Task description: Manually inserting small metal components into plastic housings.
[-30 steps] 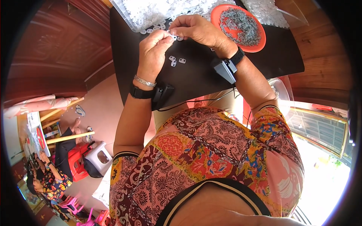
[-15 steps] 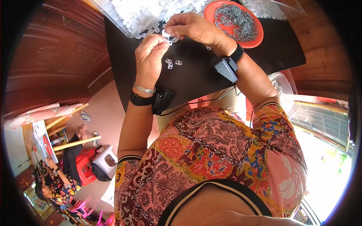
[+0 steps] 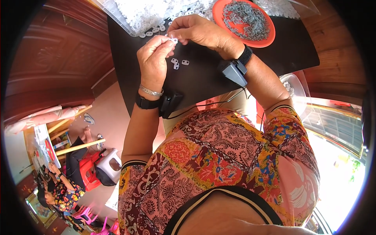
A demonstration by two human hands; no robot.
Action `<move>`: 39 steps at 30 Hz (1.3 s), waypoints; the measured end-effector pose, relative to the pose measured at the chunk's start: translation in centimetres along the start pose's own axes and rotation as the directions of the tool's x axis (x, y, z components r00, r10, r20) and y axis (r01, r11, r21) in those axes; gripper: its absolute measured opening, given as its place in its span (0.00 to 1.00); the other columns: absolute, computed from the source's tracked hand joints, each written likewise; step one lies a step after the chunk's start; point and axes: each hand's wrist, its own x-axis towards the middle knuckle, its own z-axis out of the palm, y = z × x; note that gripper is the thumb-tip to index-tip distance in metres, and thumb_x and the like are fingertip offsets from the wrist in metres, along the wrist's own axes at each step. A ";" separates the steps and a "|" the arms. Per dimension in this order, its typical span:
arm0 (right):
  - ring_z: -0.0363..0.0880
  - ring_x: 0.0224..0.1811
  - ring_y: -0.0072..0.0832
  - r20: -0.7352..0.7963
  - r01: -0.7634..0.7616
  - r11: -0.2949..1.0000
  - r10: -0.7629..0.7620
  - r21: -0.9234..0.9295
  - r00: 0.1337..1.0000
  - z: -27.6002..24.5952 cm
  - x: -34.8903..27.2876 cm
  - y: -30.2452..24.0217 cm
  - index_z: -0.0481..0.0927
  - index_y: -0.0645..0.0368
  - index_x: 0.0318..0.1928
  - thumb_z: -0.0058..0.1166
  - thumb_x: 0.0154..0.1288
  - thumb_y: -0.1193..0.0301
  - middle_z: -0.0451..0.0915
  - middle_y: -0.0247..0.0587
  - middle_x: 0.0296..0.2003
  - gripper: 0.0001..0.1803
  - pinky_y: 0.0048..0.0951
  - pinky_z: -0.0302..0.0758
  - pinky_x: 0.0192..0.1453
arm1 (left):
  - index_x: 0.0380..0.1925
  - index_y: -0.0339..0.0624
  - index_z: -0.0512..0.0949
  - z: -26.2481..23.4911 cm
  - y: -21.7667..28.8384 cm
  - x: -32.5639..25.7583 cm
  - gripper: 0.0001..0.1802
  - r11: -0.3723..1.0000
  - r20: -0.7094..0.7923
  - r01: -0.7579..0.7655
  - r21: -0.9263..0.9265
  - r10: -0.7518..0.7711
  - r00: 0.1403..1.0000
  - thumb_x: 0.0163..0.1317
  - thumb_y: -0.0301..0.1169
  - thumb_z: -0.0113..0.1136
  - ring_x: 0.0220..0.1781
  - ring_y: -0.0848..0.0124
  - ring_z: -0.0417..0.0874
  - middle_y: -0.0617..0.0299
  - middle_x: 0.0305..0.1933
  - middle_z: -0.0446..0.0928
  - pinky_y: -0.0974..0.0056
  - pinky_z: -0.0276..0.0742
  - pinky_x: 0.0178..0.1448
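Drawn closer together, the left hand [image 3: 152,60] and the right hand [image 3: 199,34] pinch a small white plastic piece [image 3: 174,40] between them, which a loosened grip could drop among loose white pieces [image 3: 176,65] on the black counter [image 3: 205,72] below them.

The clear bin [image 3: 118,19] is cropped above, the pinched white piece [image 3: 174,40] partly hidden.

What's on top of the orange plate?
A heap of little grey pieces lies on the plate. Bare orange shows around it, but the plate under the heap and the lowest pieces are hidden.
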 end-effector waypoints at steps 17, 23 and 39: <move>0.77 0.33 0.15 0.038 -0.036 0.915 0.023 0.402 0.999 -0.9 -0.4 -0.4 0.79 0.62 0.45 0.58 0.64 0.67 0.79 0.29 0.34 0.13 0.16 0.74 0.43 | 0.31 0.33 0.77 -0.7 0.3 0.7 0.05 0.949 0.019 -0.195 -0.248 0.206 0.978 0.62 0.24 0.53 0.38 0.71 0.77 0.55 0.47 0.74 0.69 0.73 0.42; 0.75 0.33 0.15 -0.010 0.075 0.964 -0.075 0.255 0.997 -0.3 -0.8 -1.7 0.79 0.64 0.45 0.56 0.64 0.70 0.79 0.30 0.33 0.12 0.16 0.73 0.41 | 0.31 0.33 0.76 -0.8 0.3 0.5 0.05 0.943 0.012 -0.161 -0.292 0.172 0.985 0.62 0.23 0.53 0.37 0.69 0.80 0.54 0.46 0.74 0.66 0.75 0.42; 0.77 0.36 0.17 -0.111 0.239 0.951 -0.264 -0.196 0.958 1.2 -1.6 -2.3 0.81 0.63 0.42 0.53 0.65 0.73 0.82 0.32 0.32 0.08 0.20 0.74 0.45 | 0.32 0.30 0.76 -1.3 0.3 0.5 0.08 0.940 0.022 -0.091 -0.329 0.104 0.994 0.63 0.26 0.51 0.32 0.68 0.79 0.55 0.34 0.77 0.68 0.73 0.37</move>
